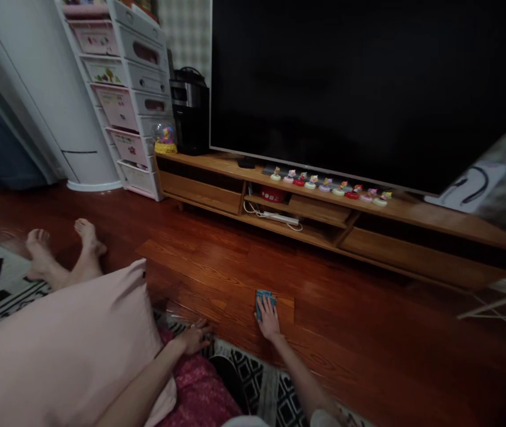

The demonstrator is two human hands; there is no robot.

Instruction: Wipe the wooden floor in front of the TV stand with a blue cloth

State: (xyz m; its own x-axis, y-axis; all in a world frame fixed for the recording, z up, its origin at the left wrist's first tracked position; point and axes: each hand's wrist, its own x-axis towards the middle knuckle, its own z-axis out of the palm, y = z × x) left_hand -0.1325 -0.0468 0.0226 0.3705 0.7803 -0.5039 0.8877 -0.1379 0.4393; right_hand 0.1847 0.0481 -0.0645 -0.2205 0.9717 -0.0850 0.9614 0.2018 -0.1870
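Observation:
On the reddish-brown wooden floor (217, 279), a folded blue cloth (261, 294) lies under my right hand (269, 320). The fingers stretch over the cloth and press it against the boards. My left hand (194, 337) rests lower and to the left, beside the magenta clothing (203, 385) and the rug's edge. Its fingers are spread, and I see nothing held in it. A large pale pink pillow (66, 344) lies against my left forearm.
A low wooden TV stand (208, 193) carries a large dark television (346, 89) and a row of small figurines (325, 185). Two bare feet (86, 234) extend past the pillow. A patterned rug (253, 367) lies beneath. White drawers (141, 77) stand at left, a thin-legged rack (497, 308) at right.

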